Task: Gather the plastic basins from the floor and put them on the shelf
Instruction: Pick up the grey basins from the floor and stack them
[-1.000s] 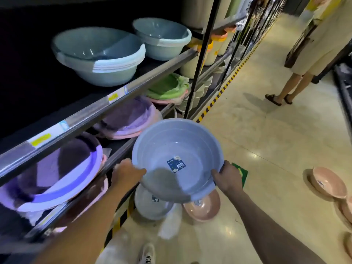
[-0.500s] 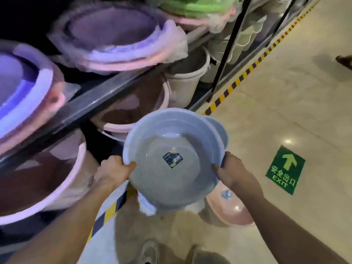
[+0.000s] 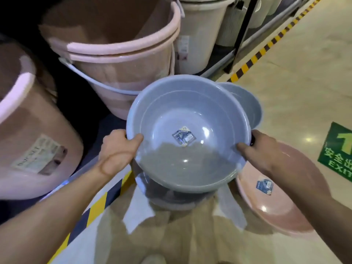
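Two hands grip one grey basin (image 3: pixel 187 134): the left hand (image 3: pixel 116 149) is closed on its rim at 9 o'clock, the right hand (image 3: pixel 266 151) at 3 o'clock. It hangs over a second grey basin (image 3: pixel 245 103) on the floor; better lower it level, so they nest.

The glossy beige floor (image 3: pixel 297 77) is carrying a pink basin (image 3: pixel 274 204), lying just right of a white sheet (image 3: pixel 137 212); a green exit sticker (image 3: pixel 337 155) is sitting farther right. Beyond a yellow-black stripe (image 3: pixel 253 60), the low shelf (image 3: pixel 217 70) is bearing pink buckets (image 3: pixel 118 60) and a beige bucket (image 3: pixel 200 35).
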Demonstrator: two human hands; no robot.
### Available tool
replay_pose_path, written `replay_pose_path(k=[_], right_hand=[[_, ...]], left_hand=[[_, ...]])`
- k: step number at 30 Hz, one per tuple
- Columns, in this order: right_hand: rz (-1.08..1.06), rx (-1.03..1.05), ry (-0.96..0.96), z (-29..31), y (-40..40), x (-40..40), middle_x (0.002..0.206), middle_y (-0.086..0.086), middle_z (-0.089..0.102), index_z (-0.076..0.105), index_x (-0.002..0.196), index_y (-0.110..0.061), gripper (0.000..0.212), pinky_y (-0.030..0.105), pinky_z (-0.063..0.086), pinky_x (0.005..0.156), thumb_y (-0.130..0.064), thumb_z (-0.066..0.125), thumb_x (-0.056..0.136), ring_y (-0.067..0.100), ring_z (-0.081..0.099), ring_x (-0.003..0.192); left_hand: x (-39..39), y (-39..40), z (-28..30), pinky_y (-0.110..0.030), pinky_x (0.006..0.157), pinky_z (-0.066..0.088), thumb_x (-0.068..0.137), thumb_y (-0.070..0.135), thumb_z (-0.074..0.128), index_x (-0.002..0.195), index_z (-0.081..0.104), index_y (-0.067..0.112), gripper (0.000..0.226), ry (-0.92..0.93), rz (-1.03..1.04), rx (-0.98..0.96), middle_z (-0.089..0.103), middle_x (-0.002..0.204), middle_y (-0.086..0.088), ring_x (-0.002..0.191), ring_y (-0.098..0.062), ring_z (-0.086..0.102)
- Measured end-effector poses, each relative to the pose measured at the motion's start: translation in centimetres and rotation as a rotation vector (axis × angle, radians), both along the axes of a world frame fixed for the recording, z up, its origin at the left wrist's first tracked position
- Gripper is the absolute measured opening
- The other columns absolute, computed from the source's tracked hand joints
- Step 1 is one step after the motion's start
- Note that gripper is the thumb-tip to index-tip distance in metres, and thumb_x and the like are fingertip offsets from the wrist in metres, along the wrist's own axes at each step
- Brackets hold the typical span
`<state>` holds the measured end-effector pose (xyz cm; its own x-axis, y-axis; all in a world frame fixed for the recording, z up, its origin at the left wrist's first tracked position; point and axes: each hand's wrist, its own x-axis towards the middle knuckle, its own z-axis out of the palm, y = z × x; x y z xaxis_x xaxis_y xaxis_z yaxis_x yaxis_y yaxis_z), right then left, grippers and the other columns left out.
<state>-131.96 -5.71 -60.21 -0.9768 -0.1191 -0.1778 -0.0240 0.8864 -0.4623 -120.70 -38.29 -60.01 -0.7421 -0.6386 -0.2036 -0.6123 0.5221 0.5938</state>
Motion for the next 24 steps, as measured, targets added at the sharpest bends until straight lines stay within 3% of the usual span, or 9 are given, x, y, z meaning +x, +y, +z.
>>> replay_pose_path(k=[4, 7, 9, 13, 15, 17, 20, 24], right_hand=[[-0.009, -0.027, 0.074, -2.6, -0.2, -0.4, 0.081, 0.010, 0.059, 0.062, 0.099, -0.004, 0.028, 0.024, 0.031, 0.051, -0.028, 0.068, 0.086, 0.013, 0.045, 0.062], [0.009, -0.033, 0.064, -3.2, 0.2, 0.7, 0.083, 0.012, 0.062, 0.061, 0.102, -0.004, 0.027, 0.027, 0.034, 0.053, -0.027, 0.064, 0.088, 0.022, 0.051, 0.066], [0.035, -0.006, 0.070, -3.4, 0.6, 1.6, 0.074, 0.006, 0.060, 0.062, 0.097, -0.005, 0.023, 0.015, 0.033, 0.052, -0.026, 0.063, 0.088, 0.023, 0.050, 0.064], [0.050, -0.016, 0.069, -4.8, 0.3, 2.1, 0.082, 0.008, 0.058, 0.062, 0.099, -0.005, 0.023, 0.034, 0.029, 0.061, -0.024, 0.064, 0.088, 0.031, 0.049, 0.076], [0.039, -0.052, 0.082, -6.0, 0.0, 1.8, 0.081, 0.009, 0.059, 0.060, 0.092, -0.008, 0.017, 0.034, 0.031, 0.065, -0.023, 0.066, 0.087, 0.032, 0.050, 0.077], [0.041, -0.061, 0.102, -7.1, -0.2, 1.5, 0.073, 0.007, 0.059, 0.057, 0.084, -0.012, 0.015, 0.034, 0.032, 0.064, -0.023, 0.067, 0.085, 0.033, 0.051, 0.073], [0.042, -0.053, 0.108, -8.4, -0.3, 1.3, 0.063, 0.000, 0.054, 0.053, 0.074, -0.016, 0.019, 0.035, 0.034, 0.063, -0.025, 0.067, 0.083, 0.034, 0.051, 0.070], [0.046, 0.011, 0.067, -10.1, -0.7, 1.3, 0.071, 0.011, 0.056, 0.051, 0.073, -0.011, 0.026, 0.036, 0.035, 0.062, -0.029, 0.068, 0.081, 0.035, 0.049, 0.071]], left_hand=[[-0.4, 0.0, -3.0, -0.033, 0.066, 0.041, 0.070, 0.053, 0.046, 0.063, 0.060, 0.017, 0.039, 0.054, -0.017, -0.031, 0.061, 0.067, -0.002, 0.076, -0.033, 0.059], [0.5, 0.3, -5.0, -0.031, 0.052, 0.035, 0.074, 0.050, 0.047, 0.060, 0.054, 0.013, 0.041, 0.095, -0.023, -0.020, 0.056, 0.059, 0.001, 0.061, -0.021, 0.053], [1.4, 0.6, -6.1, -0.028, 0.049, 0.035, 0.075, 0.048, 0.050, 0.059, 0.054, 0.008, 0.044, 0.088, -0.006, 0.001, 0.054, 0.056, 0.000, 0.058, -0.012, 0.051], [2.1, 0.3, -7.5, -0.028, 0.050, 0.034, 0.074, 0.050, 0.050, 0.061, 0.055, 0.012, 0.041, 0.050, 0.011, 0.026, 0.058, 0.062, 0.002, 0.062, -0.011, 0.052], [2.0, 0.0, -8.3, -0.029, 0.052, 0.034, 0.072, 0.054, 0.048, 0.066, 0.058, 0.014, 0.042, 0.018, 0.005, 0.013, 0.060, 0.068, 0.003, 0.065, -0.009, 0.052], [2.1, -0.4, -9.1, -0.029, 0.054, 0.036, 0.072, 0.055, 0.047, 0.069, 0.060, 0.014, 0.044, -0.016, -0.009, -0.006, 0.062, 0.070, 0.001, 0.067, -0.013, 0.054], [2.5, -1.0, -10.1, -0.036, 0.066, 0.045, 0.074, 0.057, 0.046, 0.072, 0.064, 0.013, 0.047, -0.100, -0.031, -0.040, 0.065, 0.077, -0.005, 0.077, -0.031, 0.060], [3.0, -1.3, -11.0, -0.039, 0.071, 0.048, 0.070, 0.061, 0.043, 0.071, 0.063, 0.014, 0.051, -0.205, -0.056, -0.135, 0.066, 0.078, -0.007, 0.081, -0.037, 0.061]])
